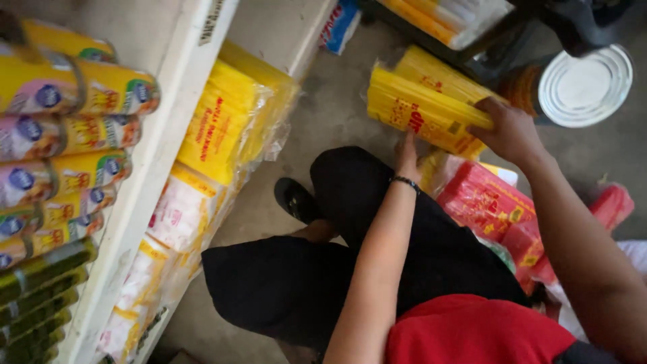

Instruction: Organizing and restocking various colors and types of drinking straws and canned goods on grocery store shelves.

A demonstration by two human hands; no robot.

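The person is crouching on the concrete floor (337, 114), knees in black trousers, and is handling a flat yellow packet (421, 114) of long thin sticks held up at about one o'clock in the head view. The right hand (512, 131) is gripping the packet's right end, fingers curled over the top edge and thumb hidden behind. The left hand (406, 156), a dark bead bracelet (406, 181) on its wrist, is pressing up against the packet's lower edge with fingers extended; whether it is truly pinching the wrapper I cannot tell. A second yellow packet (438, 74) is lying just behind the first, touching it. Red packets (492, 205) are piled at three o'clock beside the right forearm, and a round tin lid (585, 85) is sitting at two o'clock. At nine to eleven o'clock a white shelf (145, 182) is carrying yellow wrapped rolls (74, 94), with bagged yellow packs (229, 125) beneath.

To handle the packet well, I judge both hands should be supporting it along its length, keeping it level so the thin contents are not bending or sliding inside the slippery wrapper.
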